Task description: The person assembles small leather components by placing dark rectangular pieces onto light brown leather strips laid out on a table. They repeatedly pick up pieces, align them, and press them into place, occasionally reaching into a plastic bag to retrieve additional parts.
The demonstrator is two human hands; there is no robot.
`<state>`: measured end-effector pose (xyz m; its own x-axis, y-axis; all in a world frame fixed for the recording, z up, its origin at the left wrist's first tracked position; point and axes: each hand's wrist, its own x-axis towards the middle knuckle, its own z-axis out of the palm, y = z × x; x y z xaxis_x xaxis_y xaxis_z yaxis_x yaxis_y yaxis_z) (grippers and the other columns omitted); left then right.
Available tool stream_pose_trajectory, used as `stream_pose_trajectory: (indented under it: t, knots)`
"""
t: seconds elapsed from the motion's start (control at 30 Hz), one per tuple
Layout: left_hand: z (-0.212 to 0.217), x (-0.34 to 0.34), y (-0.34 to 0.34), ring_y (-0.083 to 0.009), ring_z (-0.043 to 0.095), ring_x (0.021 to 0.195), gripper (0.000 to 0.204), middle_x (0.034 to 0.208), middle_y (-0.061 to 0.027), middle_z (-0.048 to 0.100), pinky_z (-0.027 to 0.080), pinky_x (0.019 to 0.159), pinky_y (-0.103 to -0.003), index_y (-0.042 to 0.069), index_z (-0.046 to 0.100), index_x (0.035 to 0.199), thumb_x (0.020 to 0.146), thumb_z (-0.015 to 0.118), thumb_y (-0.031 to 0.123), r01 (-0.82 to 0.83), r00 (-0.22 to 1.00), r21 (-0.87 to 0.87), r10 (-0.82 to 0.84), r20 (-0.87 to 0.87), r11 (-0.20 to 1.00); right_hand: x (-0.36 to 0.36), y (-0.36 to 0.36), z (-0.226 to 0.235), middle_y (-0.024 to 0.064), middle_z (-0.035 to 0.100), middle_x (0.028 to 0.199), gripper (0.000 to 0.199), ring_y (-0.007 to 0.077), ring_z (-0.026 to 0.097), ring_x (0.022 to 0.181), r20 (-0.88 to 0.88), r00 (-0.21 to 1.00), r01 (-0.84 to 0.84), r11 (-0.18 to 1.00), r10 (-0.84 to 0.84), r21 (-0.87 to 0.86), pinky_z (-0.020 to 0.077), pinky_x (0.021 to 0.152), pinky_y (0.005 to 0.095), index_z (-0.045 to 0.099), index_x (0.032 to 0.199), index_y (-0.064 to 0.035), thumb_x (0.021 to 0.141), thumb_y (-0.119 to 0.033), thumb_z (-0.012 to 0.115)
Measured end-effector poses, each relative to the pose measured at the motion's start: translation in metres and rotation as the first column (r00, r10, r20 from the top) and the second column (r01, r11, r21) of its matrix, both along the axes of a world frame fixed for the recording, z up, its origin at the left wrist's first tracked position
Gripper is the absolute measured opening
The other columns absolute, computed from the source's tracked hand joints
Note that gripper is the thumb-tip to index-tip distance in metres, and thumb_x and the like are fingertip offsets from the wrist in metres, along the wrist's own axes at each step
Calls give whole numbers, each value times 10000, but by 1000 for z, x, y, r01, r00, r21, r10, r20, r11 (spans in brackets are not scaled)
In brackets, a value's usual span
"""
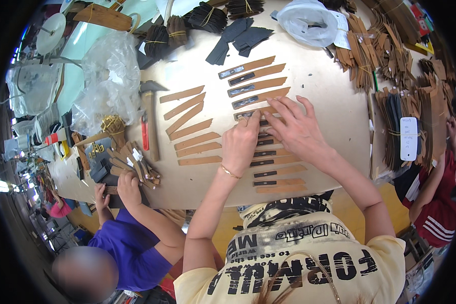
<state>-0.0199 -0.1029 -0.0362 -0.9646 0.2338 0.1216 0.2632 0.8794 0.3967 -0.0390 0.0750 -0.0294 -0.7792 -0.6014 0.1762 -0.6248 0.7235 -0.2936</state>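
Note:
Brown leather strips (258, 78), several of them carrying a dark or shiny patch at the left end, lie in a column on the pale table. Over one strip with a dark patch (244, 114), mid-column, both my hands meet. My left hand (242, 142) is closed, fingertips pressed together at the strip; whatever they pinch is hidden. My right hand (300, 127) has its fingers spread over the strip's right part, fingertips beside those of the left. Plain brown strips (193, 136) lie in a second column to the left.
Left of the strips lie a hammer (151, 119) and a red-handled tool (145, 133). Black pieces (233, 40) and bundles line the far side, near a plastic bag (309, 23). Bundled strips (390, 126) stand right. A co-worker's hands (129, 190) handle pieces at left.

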Motion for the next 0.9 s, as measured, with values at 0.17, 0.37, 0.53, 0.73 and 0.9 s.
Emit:
stream_pose_trajectory:
  t: [0.17,0.37,0.53,0.73,0.9]
  knots:
    - [-4,3,0,-233,676,643,379,842,-108,659,548,535,-314,9,611,1175,797,604,36,51,999,-118,-52,-5,992,3,0,-3,99,510,1332,385,239,409,1274,12,1000,3,1000,-3,6,237,1096,475,617,1180,-49,882,-293,630]
    - [-9,4,2,-228,661,610,366,822,-99,654,545,530,-309,9,614,1161,797,611,42,31,998,-83,-35,-52,996,3,0,-3,100,505,1329,386,238,409,1274,22,1000,5,1000,-5,-6,228,1100,479,612,1186,-50,886,-293,625]
    - [-13,2,1,-231,656,596,367,809,-97,653,540,520,-314,10,614,1167,802,613,40,-11,997,-4,11,-81,1000,4,0,-2,104,498,1330,396,238,405,1277,37,999,4,1000,-4,9,224,1104,479,608,1193,-51,888,-304,622]
    - [-8,4,-1,-261,659,610,278,776,-112,662,522,504,-352,45,655,1114,835,650,44,29,998,-72,-33,-56,997,5,-1,-3,107,492,1328,423,242,396,1281,46,999,6,1000,-7,15,218,1110,480,590,1222,-48,891,-310,619]
    - [-4,1,-2,-272,648,602,250,775,-109,660,518,518,-363,37,663,1101,852,636,43,33,999,-30,-33,-12,999,5,0,-2,107,485,1332,433,242,395,1281,51,999,3,999,-5,33,215,1114,483,585,1233,-48,895,-317,614]
